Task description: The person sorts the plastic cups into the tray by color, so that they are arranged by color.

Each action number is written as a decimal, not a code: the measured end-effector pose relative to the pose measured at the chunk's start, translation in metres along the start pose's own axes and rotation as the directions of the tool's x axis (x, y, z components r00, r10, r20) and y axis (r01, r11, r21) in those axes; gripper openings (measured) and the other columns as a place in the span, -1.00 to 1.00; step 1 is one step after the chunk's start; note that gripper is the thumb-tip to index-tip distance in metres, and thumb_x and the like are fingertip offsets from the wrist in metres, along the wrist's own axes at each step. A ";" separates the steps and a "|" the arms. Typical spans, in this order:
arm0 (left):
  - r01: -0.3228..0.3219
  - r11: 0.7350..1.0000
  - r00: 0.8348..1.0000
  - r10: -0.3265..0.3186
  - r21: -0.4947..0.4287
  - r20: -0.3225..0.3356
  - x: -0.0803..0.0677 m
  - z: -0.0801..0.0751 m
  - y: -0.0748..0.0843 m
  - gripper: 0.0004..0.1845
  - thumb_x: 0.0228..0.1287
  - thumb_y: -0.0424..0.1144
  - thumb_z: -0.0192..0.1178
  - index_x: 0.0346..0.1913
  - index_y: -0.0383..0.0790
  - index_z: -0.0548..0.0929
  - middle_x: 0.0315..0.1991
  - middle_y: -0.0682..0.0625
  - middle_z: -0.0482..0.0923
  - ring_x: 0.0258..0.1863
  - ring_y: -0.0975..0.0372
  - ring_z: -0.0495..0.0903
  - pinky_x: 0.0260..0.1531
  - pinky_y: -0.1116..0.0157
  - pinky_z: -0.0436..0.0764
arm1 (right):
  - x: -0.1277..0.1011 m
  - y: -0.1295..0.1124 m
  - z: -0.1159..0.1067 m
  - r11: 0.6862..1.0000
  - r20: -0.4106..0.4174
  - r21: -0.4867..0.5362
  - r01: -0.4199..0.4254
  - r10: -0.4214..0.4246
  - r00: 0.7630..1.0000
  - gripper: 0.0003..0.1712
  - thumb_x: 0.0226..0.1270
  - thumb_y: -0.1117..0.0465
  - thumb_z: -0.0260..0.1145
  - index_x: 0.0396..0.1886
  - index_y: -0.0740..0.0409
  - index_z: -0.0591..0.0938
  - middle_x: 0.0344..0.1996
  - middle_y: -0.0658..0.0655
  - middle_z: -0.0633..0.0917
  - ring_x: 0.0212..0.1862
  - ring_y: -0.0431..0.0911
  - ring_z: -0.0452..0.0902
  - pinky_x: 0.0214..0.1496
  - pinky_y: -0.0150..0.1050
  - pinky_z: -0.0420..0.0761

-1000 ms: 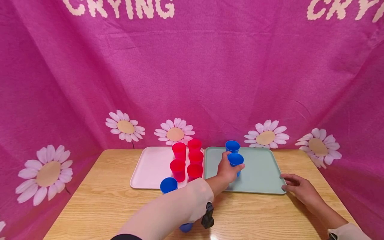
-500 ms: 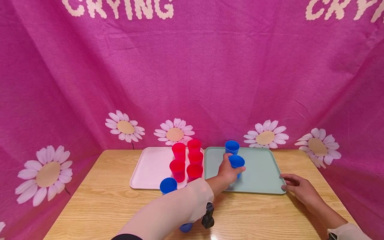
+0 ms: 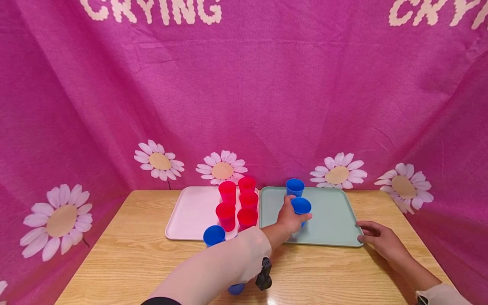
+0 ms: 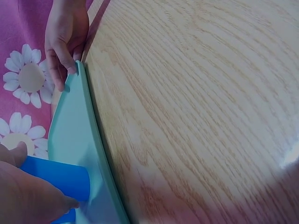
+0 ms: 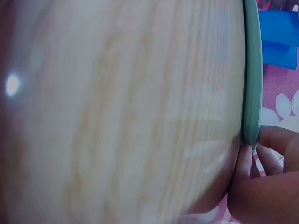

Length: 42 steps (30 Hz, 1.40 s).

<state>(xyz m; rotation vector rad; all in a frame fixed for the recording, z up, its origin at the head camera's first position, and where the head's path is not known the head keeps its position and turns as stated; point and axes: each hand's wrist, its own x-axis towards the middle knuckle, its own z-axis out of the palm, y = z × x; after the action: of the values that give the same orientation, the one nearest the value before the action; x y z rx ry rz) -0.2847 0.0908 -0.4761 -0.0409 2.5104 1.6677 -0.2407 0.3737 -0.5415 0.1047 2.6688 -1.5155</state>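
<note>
Head view: the left arm, in a pale sleeve, reached across the table (image 3: 324,273) from the lower left, passing in front of the pink tray (image 3: 194,214). The left hand (image 3: 288,219) was over the green tray (image 3: 329,216), with fingers and thumb wrapped round the blue cup (image 3: 301,205). The right forearm came up from the lower right; the right hand (image 3: 385,241) was at the tray's near right corner, fingertips on its side edge and thumb at the corner.

The cup was upright, mouth up, plain blue; the hand covered much of its wall. It was in the left half of the green tray, just in front of the rear cup (image 3: 295,187), also blue. Five red cups (image 3: 225,216) stood on the pink tray, and a near cup (image 3: 214,235), blue, was at its front edge.

Left wrist view: thumb and fingers gripped the cup from opposite sides. Its wall looked smooth and unmarked. Could not tell whether its base touched the tray. Farther off, the right hand's fingers bent over the tray corner.

Right wrist view: the right hand pinched the green rim between thumb and finger. Two blue cups showed beyond the rim, close together.
</note>
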 end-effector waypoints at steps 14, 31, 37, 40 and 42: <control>-0.039 0.998 0.999 0.039 -0.045 -0.002 -0.001 -0.013 0.013 -0.18 0.19 -0.21 0.53 0.43 -0.07 0.29 0.39 -0.19 0.45 0.40 -0.12 0.41 0.29 -0.15 0.51 | 0.001 0.003 0.001 1.000 -0.005 0.020 0.009 -0.009 1.000 -0.36 0.40 0.26 0.41 0.35 0.51 0.45 0.24 0.47 0.54 -0.13 -0.52 0.46 -0.14 -0.51 0.60; -0.154 0.985 0.986 0.158 -0.073 0.056 -0.024 -0.053 0.035 -0.17 0.21 -0.20 0.51 0.47 -0.05 0.29 0.42 -0.18 0.39 0.42 -0.10 0.39 0.27 -0.07 0.55 | 0.001 0.002 0.000 1.000 0.006 0.010 -0.023 0.023 1.000 -0.34 0.42 0.22 0.40 0.38 0.48 0.44 0.32 0.50 0.46 -0.10 -0.54 0.42 -0.12 -0.55 0.56; -0.182 0.980 0.969 0.193 -0.083 0.152 -0.042 -0.084 0.035 -0.17 0.25 -0.16 0.48 0.50 -0.01 0.27 0.47 -0.12 0.35 0.51 -0.08 0.29 0.32 -0.05 0.51 | 0.002 0.001 0.000 0.999 0.010 0.008 -0.032 0.032 0.999 -0.34 0.43 0.22 0.40 0.39 0.48 0.43 0.35 0.52 0.44 -0.11 -0.56 0.41 -0.11 -0.56 0.56; -0.188 0.979 0.961 0.201 -0.083 0.191 -0.052 -0.102 0.034 -0.17 0.27 -0.16 0.46 0.51 -0.01 0.25 0.49 -0.11 0.32 0.53 -0.09 0.25 0.32 -0.04 0.51 | 0.002 0.002 0.000 1.000 0.004 0.004 -0.026 0.026 1.000 -0.34 0.43 0.23 0.40 0.38 0.48 0.44 0.34 0.51 0.46 -0.11 -0.56 0.40 -0.12 -0.56 0.56; -0.194 0.977 0.956 0.208 -0.087 0.207 -0.058 -0.112 0.032 -0.18 0.28 -0.16 0.46 0.51 -0.01 0.25 0.49 -0.10 0.31 0.55 -0.08 0.23 0.34 -0.03 0.50 | 0.002 0.002 0.000 1.000 0.000 0.000 -0.020 0.020 1.000 -0.35 0.42 0.23 0.40 0.38 0.48 0.44 0.33 0.51 0.46 -0.11 -0.56 0.40 -0.13 -0.56 0.55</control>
<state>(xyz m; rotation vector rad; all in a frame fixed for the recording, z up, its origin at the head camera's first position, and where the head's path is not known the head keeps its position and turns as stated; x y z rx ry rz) -0.2399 -0.0024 -0.3973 0.3815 2.3637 1.7210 -0.2422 0.3753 -0.5434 0.1309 2.6594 -1.5097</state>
